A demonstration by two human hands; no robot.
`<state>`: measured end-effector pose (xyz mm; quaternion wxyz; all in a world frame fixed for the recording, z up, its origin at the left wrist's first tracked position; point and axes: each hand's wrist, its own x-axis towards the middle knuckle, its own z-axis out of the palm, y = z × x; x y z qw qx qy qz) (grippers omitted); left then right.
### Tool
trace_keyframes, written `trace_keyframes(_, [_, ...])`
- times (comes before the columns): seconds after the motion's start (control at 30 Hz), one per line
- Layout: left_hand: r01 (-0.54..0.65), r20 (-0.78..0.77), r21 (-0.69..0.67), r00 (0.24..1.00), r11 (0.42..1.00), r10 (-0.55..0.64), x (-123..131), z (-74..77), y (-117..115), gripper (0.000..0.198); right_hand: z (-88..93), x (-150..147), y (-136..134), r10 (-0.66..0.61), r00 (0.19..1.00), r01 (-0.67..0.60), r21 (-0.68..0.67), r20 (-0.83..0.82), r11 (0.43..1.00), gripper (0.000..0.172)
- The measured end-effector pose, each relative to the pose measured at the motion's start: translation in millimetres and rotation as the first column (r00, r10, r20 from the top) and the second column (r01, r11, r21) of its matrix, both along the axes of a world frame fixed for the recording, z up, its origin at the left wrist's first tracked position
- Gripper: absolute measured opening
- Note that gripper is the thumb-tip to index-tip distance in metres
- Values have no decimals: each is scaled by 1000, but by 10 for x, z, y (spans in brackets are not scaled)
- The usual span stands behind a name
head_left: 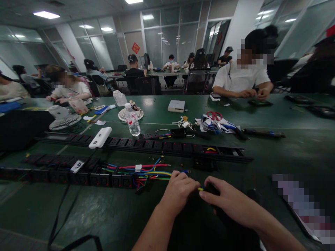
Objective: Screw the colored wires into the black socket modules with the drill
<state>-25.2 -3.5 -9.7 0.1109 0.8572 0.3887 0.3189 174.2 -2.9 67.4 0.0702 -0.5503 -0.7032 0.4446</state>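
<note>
My left hand [180, 191] is closed around the yellow wire [166, 174] coming from a bundle at the end of a black socket strip [99, 179]. A short yellow end [201, 189] shows between my two hands. My right hand [230, 198], close beside the left, has its thumb and fingers closed around a dark object [212, 189] at that end; its kind is hard to make out in the shade. Red, blue and green wires lie loose by the strip, with a blue-tipped wire end [187, 171] just behind my left hand.
Behind lies a long black power strip [157, 144] with a white box [100, 137] on it. Beyond are a water bottle [133, 120], red scissors [214, 115] on gloves, and a black screwdriver-like tool [264, 133]. A co-worker [243, 75] sits across the green table.
</note>
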Motion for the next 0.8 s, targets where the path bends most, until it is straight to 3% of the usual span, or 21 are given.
trace_keyframes(0.23, [-14, -47, -16, 999, 1000, 13, 19, -10, 4, 13, -22, -8, -9, 62, 996, -68, 90, 66, 994, 32])
trace_keyframes(0.43, [25, -58, -58, 998, 998, -28, 20, -21, -9, 10, -63, -12, 43, 121, 988, -129, 80, 95, 988, 33])
trace_keyframes(0.63, [13, -6, -39, 1000, 999, -13, 27, 14, -4, 13, 24, 13, -36, 37, 995, -48, 131, 89, 990, 29])
trace_keyframes(0.8, [-24, 80, 22, 997, 999, 22, 45, -8, -4, 17, -102, -73, -234, -132, 991, 128, 217, 5, 968, 32])
